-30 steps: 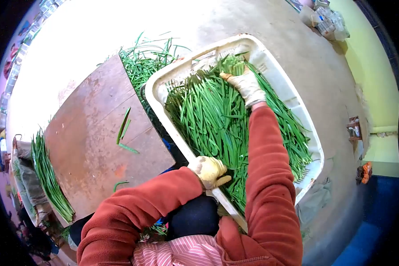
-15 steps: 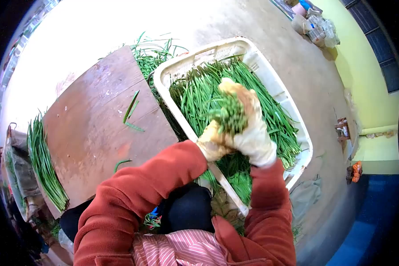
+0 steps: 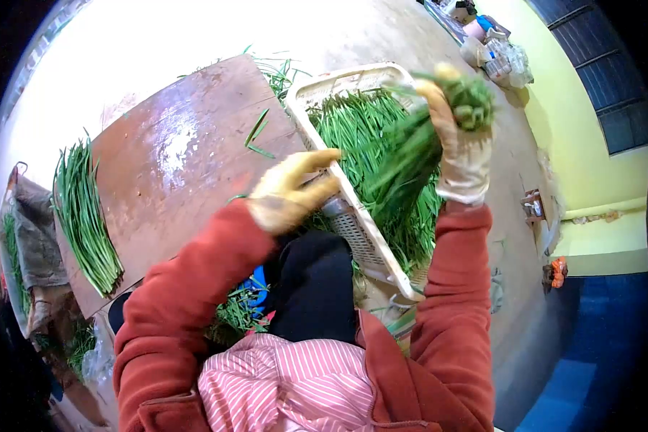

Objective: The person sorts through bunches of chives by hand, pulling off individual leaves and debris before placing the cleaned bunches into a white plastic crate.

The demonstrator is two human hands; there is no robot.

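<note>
My right hand (image 3: 464, 155), in a pale, stained glove, is closed around a bunch of garlic chives (image 3: 410, 155). The cut ends stick up above the fist, and the blurred leaves trail down to the left over a white plastic crate (image 3: 373, 243). More garlic chives (image 3: 353, 119) lie inside that crate. Also gloved, my left hand (image 3: 291, 189) is beside the crate's near left rim, fingers stretched and apart, with nothing visible gripped in it. A brown board (image 3: 194, 151) lies to its left, with a few loose leaves (image 3: 258, 129) on top.
Along the board's left edge rests a row of chives (image 3: 85, 216). A grey cloth or sack (image 3: 39, 241) hangs further left. Trimmings and a blue item (image 3: 259, 288) are by my knee. Plastic bags (image 3: 507, 61) stand against the yellow wall (image 3: 590, 173) at upper right.
My hands have come apart. The right hand has risen to the right with the bunch, whose leaves now swing out. My left hand has moved left and opened. The view has shifted slightly.
</note>
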